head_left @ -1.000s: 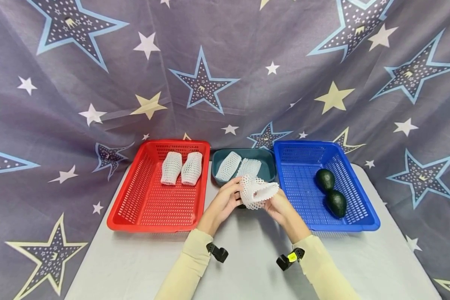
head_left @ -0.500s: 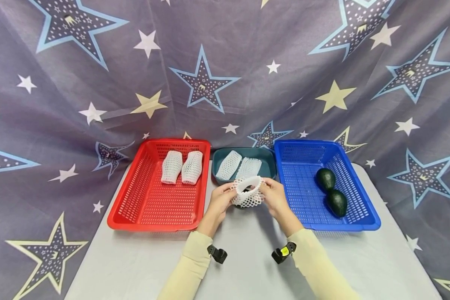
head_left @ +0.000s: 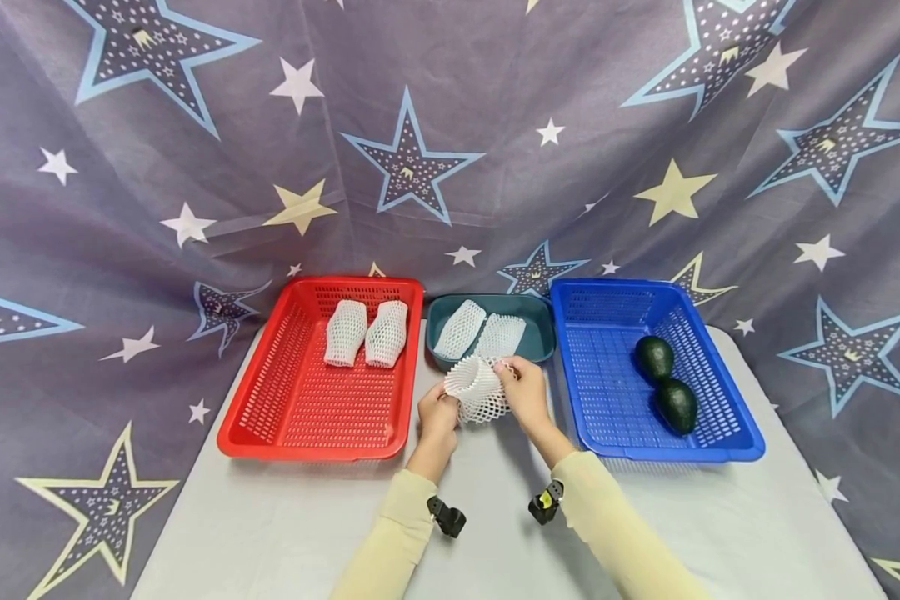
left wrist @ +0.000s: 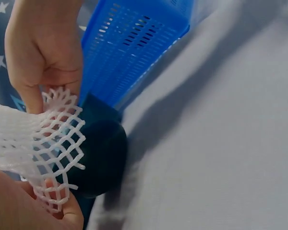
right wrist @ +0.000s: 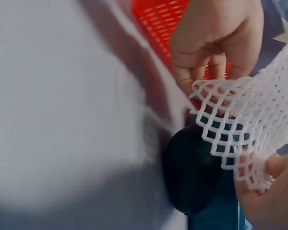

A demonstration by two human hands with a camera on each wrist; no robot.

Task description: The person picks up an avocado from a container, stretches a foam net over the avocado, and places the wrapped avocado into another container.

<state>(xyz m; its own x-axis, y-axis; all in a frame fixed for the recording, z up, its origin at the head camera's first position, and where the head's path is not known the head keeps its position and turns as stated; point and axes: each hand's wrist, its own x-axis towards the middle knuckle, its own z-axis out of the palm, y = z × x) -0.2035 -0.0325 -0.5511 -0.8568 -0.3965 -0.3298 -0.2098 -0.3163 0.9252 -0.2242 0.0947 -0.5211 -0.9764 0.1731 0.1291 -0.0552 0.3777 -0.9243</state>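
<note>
Both hands pinch the edges of one white foam net sleeve (head_left: 478, 390), stretched wide between them. My left hand (head_left: 437, 419) has its left side, and my right hand (head_left: 527, 394) grips the right side near the top. A dark green avocado (left wrist: 104, 158) is just beyond the sleeve's flared lower rim in the left wrist view. The right wrist view shows the same avocado (right wrist: 188, 170) beside the rim, partly covered by the mesh; in the head view the sleeve hides it. Two more foam net sleeves (head_left: 461, 330) lie in a dark teal tray (head_left: 543, 329) behind the hands.
At the left stands a red basket (head_left: 300, 425) holding two net-wrapped pieces (head_left: 345, 333). A blue basket (head_left: 592, 375) on the right contains two bare avocados (head_left: 675, 406). The white table (head_left: 495, 517) meets a star-patterned curtain (head_left: 420, 75) behind.
The foam net sleeve has turned from opening rightward, through upward, to tilting left. My right hand has moved left and up along it, while my left hand has shifted lower.
</note>
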